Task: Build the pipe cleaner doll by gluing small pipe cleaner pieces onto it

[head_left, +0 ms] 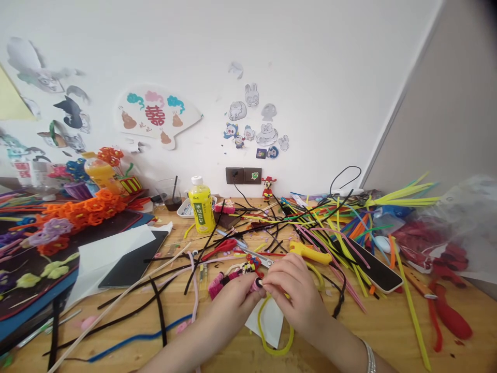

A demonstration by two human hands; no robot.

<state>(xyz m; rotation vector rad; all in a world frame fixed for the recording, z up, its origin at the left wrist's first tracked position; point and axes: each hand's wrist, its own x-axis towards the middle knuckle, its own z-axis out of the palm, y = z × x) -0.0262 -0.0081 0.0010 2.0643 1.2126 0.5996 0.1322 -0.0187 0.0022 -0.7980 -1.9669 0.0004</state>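
The left hand (pixel 241 294) grasps a small pink-and-black fuzzy piece (pixel 256 284), long axis unclear, its dark end just beside the fingertips of the right hand (pixel 292 287), which pinch something I cannot tell.

The one view is worn on the head and looks forward and down over the table (pixel 388 331), which fills the lower half, while the wall (pixel 310 77) behind it fills the upper half. The hands (pixel 267 290) are nearest, just below and right of centre, with the forearms entering from the bottom edge. The bottle (pixel 202 217) stands farther off, near the middle, and the socket (pixel 244 175) lies beyond it. The view is wide, reaching the flowers (pixel 93 210) at left and the bag (pixel 473 223) at right
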